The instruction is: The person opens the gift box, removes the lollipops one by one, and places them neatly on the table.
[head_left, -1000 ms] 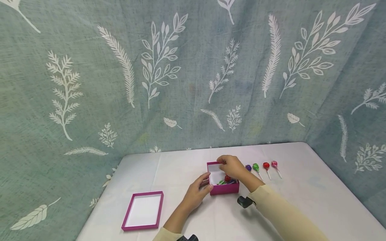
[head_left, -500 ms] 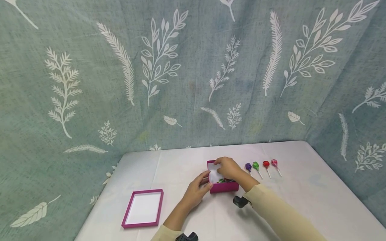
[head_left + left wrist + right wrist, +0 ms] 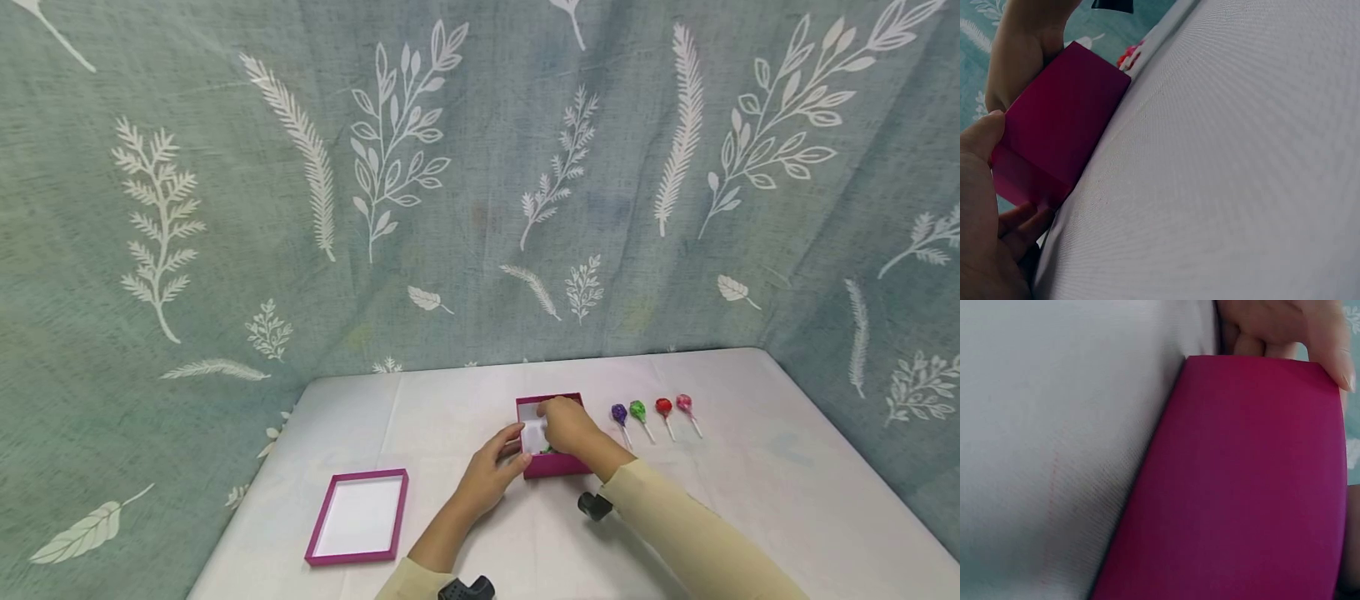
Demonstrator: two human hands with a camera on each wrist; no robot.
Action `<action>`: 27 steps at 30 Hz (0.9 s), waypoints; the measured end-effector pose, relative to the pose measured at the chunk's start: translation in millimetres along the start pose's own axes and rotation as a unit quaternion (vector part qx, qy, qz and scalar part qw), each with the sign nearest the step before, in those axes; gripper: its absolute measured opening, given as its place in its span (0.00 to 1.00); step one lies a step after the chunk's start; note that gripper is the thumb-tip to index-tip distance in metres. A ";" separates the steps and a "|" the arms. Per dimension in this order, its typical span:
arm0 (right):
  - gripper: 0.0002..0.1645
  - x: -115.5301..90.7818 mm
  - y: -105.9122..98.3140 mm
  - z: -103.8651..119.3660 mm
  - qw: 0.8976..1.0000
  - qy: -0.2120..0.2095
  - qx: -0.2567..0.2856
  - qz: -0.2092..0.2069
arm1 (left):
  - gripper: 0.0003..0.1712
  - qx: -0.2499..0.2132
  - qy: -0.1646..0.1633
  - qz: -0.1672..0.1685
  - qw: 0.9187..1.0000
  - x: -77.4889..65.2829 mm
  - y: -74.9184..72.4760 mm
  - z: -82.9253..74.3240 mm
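Note:
A magenta box (image 3: 553, 467) with a white inside sits open-topped on the table. My left hand (image 3: 482, 485) holds its left side, thumb at the near corner and fingers along the side wall; the left wrist view shows this hand (image 3: 985, 206) against the box (image 3: 1063, 115) too. My right hand (image 3: 573, 428) reaches down into the box from the right, and its fingertips are mostly hidden. A bit of green (image 3: 546, 450) shows below it inside. In the right wrist view the box wall (image 3: 1241, 475) blocks sight of the right fingers.
Right of the box lie a purple lollipop (image 3: 618, 412), a green lollipop (image 3: 637, 410), a red lollipop (image 3: 663, 406) and a pink lollipop (image 3: 684, 402) in a row. A magenta-rimmed lid (image 3: 352, 559) lies inside-up at the left. A patterned curtain (image 3: 472, 208) hangs behind the table.
My right hand has moved from the box's far rim down and nearer into the box, covering the red lollipop seen inside earlier. The left hand stays on the box.

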State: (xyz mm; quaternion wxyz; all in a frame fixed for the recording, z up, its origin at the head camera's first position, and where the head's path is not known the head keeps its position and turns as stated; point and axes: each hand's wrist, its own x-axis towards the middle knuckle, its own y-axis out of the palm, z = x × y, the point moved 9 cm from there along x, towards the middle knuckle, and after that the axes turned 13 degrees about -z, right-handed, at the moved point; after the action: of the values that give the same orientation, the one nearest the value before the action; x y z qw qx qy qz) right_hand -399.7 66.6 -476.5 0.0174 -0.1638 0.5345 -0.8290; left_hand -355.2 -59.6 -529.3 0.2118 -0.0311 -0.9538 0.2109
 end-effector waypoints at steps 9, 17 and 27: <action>0.20 1.0 0.9 1.7 1.000 0.008 0.018 0.001 | 0.32 0.002 -0.001 -0.002 1.000 0.9 -0.6 0.1; 0.24 -0.3 11.0 0.2 0.999 -0.003 0.028 0.024 | 0.32 0.001 -0.006 0.003 1.000 -0.7 0.5 -0.6; 0.21 3.0 14.0 1.8 0.998 -0.002 0.033 0.045 | 0.33 -0.002 -0.013 0.004 1.000 -1.1 -0.7 -2.4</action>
State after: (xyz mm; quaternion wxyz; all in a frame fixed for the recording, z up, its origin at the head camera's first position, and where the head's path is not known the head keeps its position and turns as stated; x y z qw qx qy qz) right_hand -404.1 58.4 -487.5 0.0611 -0.1408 0.5140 -0.8439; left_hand -353.2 -59.4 -527.5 0.1987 -0.0328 -0.9568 0.2098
